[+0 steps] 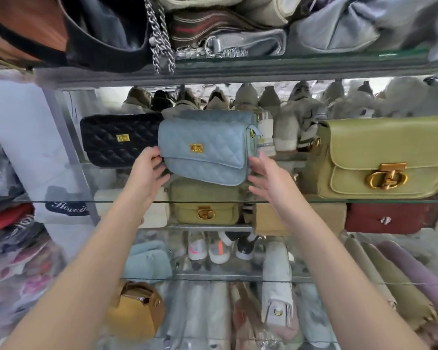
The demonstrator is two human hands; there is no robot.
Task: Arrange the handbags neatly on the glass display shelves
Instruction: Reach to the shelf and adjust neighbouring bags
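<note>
A light blue quilted handbag [208, 152] with a gold clasp sits slightly tilted at the middle of the glass shelf [314, 201]. My left hand [144, 170] touches its left edge, thumb up by the flap and fingers spread near the lower corner. At the bag's right lower corner, my right hand [268, 178] has straight fingers. A black quilted handbag [119, 140] stands just left of the blue one. To the right, an olive green handbag [382, 157] with a large gold clasp stands apart from them.
The shelf above [238, 72] is crammed with bags and hanging chains. Under the glass stand a small olive bag [205, 210], a tan bag [271, 218] and a maroon bag [384, 218]. Lower down sits a mustard bag [137, 309]. Folded clothes [5, 223] pile up at the left.
</note>
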